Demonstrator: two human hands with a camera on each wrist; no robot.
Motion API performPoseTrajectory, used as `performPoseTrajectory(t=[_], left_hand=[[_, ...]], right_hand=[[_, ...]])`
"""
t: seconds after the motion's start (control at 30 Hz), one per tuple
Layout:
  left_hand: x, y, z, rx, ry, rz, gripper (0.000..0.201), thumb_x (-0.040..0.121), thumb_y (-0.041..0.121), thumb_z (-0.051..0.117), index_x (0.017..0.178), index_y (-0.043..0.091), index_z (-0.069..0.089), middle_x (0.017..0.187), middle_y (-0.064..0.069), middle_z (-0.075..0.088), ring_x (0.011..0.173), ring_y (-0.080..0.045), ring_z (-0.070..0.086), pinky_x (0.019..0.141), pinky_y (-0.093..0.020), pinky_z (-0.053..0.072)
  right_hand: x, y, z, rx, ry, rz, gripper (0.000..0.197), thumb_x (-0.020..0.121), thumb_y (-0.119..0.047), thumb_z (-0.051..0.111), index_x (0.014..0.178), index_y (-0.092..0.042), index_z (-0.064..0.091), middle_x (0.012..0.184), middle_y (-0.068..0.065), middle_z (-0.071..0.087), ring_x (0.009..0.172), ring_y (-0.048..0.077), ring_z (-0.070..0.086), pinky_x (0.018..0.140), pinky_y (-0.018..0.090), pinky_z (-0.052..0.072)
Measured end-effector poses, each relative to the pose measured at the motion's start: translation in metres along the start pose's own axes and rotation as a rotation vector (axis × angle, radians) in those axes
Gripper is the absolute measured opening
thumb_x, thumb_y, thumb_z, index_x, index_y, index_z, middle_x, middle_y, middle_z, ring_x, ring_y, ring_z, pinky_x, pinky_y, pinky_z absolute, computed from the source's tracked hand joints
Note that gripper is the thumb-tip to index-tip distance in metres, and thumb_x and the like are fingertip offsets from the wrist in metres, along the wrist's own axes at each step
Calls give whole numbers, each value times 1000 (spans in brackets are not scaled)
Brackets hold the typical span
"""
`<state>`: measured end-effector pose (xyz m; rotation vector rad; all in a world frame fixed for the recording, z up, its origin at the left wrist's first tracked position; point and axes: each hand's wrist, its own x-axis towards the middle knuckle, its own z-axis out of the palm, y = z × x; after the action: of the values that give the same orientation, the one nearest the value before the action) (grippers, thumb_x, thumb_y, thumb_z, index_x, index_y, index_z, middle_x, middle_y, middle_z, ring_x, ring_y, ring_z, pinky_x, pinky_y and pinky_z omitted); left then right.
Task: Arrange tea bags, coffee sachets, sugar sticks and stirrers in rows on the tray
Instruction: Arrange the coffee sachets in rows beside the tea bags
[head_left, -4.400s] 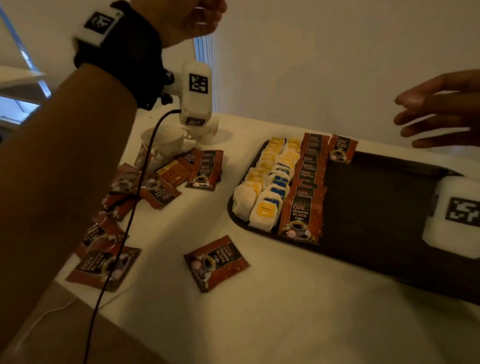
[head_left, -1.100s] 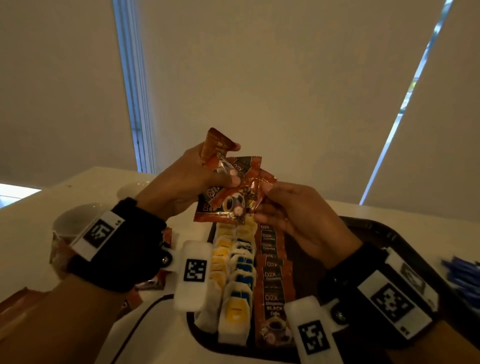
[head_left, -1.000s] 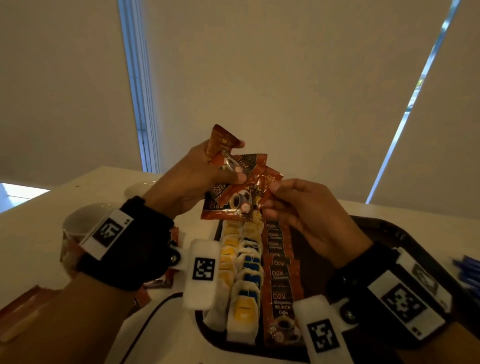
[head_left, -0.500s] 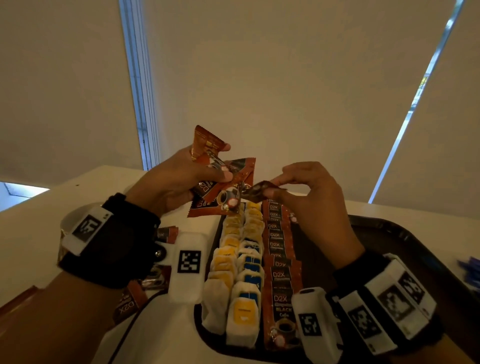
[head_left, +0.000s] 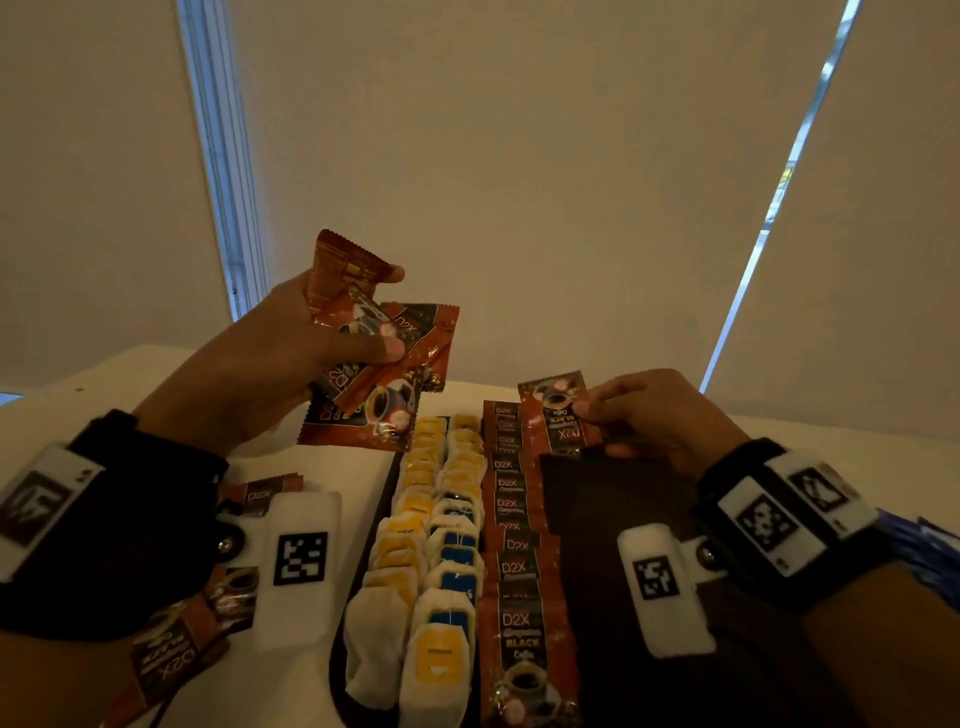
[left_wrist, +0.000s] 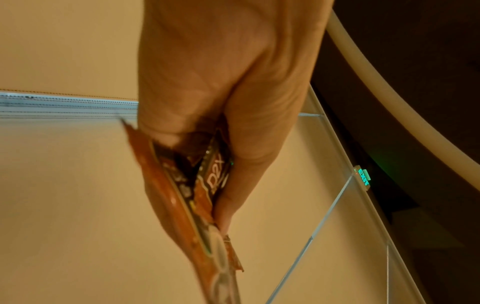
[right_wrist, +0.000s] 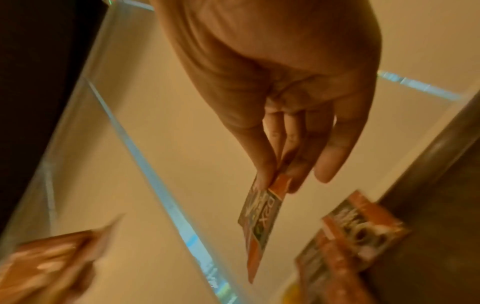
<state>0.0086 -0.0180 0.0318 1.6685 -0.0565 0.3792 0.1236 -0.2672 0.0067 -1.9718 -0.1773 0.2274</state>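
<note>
A: Where is the sachet (head_left: 557, 415)?

B: Pinched by its edge between thumb and fingertips of the right hand (head_left: 657, 415), over the far edge of the tray (head_left: 613, 499), just beside the far end of the coffee row (head_left: 514, 545).

A: And the left hand (head_left: 270, 364)?

B: Raised over the table's (head_left: 332, 473) far side, its thumb and fingers clamped on a fan (head_left: 379, 369) of sachets.

A: What lies on the tray?

B: Two rows of tea bags (head_left: 441, 545) along its left edge, then the coffee row. Loose sachets (head_left: 208, 613) lie on the table, left of the tray.
</note>
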Motion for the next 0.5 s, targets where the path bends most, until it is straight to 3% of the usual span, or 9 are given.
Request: performPoseTrajectory(t=[0.13,0.23,0.3,0.37,0.4,0.47,0.5], left_hand=[[0,1,-2,44,-16,0,65,63,11,70,123,30,58,102,-4,73,89,-21,72,65,-31,60],[1,-1,-4,60,-15,9,64,63,10,70,122,30,58,98,-4,74,86,-22,72,62,-29,59],[2,-1,-6,64,-23,8,64,61,12,72,121,31,59,96,-3,74,85,-23,72,60,-30,59],[3,0,-11,76,-50,1,73,49,23,86,116,35,62,97,-1,74,85,-23,72,57,-29,58],[4,0,-13,82,-60,0,83,35,33,93,112,38,64,97,-1,74,85,-22,72,56,-29,58],[6,-2,-19,102,-63,1,94,14,47,93,104,43,67,97,0,74,84,-21,72,55,-28,57],[7,-3,-22,103,-63,6,94,10,49,92,101,44,68,96,0,74,83,-21,73,54,-27,56]], right_hand=[[20,12,-12,-105,-60,202,6,91,-5,56,86,-7,57,81,9,59,68,16,57,49,28,52],[30,14,-19,-73,-80,243,4,92,-10,53,89,-8,54,91,12,57,76,20,56,59,30,50],[36,13,-23,-85,-86,270,6,94,-10,50,91,-10,55,97,12,53,78,19,54,59,28,51],[43,11,-26,-102,-116,301,12,96,-8,45,96,-10,56,95,11,51,77,17,52,51,23,50],[46,11,-27,-110,-141,309,15,96,-8,44,103,-8,57,94,11,51,75,16,51,47,21,49],[53,12,-29,-145,-197,307,22,94,-6,46,111,-5,60,93,12,55,78,17,51,54,21,46],[57,12,-28,-169,-216,298,21,93,-1,46,108,-4,61,97,14,57,83,19,52,59,23,44]])
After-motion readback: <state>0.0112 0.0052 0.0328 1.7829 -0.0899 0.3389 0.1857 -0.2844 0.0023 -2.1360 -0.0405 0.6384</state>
